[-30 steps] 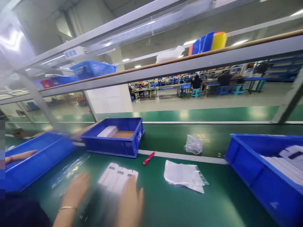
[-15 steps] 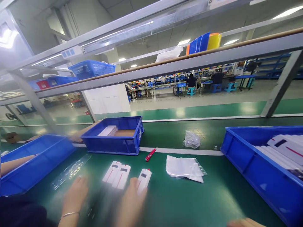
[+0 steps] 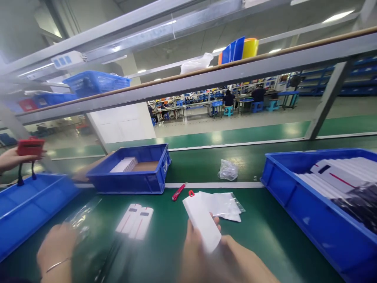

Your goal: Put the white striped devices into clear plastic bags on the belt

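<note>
My left hand (image 3: 191,243) grips a flat white plastic device (image 3: 202,222) with a red loop at its top end. It is held tilted with the plain side up, and fingertips show along its right edge. My right hand (image 3: 243,255) is closed at the device's lower right end; its fingers are partly hidden and blurred. Two similar white devices (image 3: 135,221), each with a dark window and a red line, lie side by side to the left, dark cords trailing below. Behind the held device is a stack of clear plastic bags (image 3: 224,204). A red utility knife (image 3: 179,192) lies nearby.
A co-worker's hand (image 3: 59,247) with a bracelet is at left by clear plastic film (image 3: 84,214). Another person's hand (image 3: 11,159) holds a red object (image 3: 31,148). Blue bins stand left (image 3: 35,208), centre (image 3: 126,182) and right (image 3: 297,204). A crumpled bag (image 3: 228,169) lies behind.
My left hand has lifted the third white device off the table and turned it plain side up. My right hand has come in from the lower right to meet it. The view has shifted right.
</note>
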The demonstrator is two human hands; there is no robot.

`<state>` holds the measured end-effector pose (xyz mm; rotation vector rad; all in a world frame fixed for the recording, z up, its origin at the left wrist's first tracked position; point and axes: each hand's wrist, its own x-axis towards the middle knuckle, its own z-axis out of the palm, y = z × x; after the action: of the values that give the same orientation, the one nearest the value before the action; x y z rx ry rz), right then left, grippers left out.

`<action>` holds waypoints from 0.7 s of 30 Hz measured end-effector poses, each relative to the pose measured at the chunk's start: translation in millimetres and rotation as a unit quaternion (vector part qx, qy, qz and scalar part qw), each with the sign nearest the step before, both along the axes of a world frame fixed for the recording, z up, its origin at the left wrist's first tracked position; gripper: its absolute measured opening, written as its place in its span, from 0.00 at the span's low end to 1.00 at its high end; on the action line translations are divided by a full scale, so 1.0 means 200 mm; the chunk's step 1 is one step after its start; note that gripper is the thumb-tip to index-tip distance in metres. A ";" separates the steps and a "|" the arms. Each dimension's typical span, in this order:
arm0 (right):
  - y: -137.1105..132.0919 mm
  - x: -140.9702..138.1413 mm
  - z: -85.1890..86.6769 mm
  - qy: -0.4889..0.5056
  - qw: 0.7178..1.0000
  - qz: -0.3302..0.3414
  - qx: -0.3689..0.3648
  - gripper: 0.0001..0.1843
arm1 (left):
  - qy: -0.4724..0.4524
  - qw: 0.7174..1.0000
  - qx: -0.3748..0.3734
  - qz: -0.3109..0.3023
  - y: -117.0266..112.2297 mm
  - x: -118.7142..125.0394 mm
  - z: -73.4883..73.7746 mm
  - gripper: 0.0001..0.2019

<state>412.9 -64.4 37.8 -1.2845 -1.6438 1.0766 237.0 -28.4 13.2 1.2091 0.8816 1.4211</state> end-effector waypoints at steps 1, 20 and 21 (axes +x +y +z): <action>0.03 0.01 -0.03 0.018 1.000 -0.017 0.000 0.11 | -0.008 1.000 -0.001 -0.019 0.00 0.10 0.00 0.20; 0.37 0.52 -0.20 0.218 0.944 -0.247 -0.036 0.26 | 0.582 0.787 0.048 -0.197 1.09 0.70 -0.10 0.12; 0.37 0.52 -0.20 0.221 0.943 -0.247 -0.038 0.26 | 0.578 0.789 0.058 -0.201 1.09 0.68 -0.11 0.12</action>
<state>517.4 8.8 -2.2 -1.2938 -0.8887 1.0218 374.0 189.1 -7.9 2.2530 1.2074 0.2518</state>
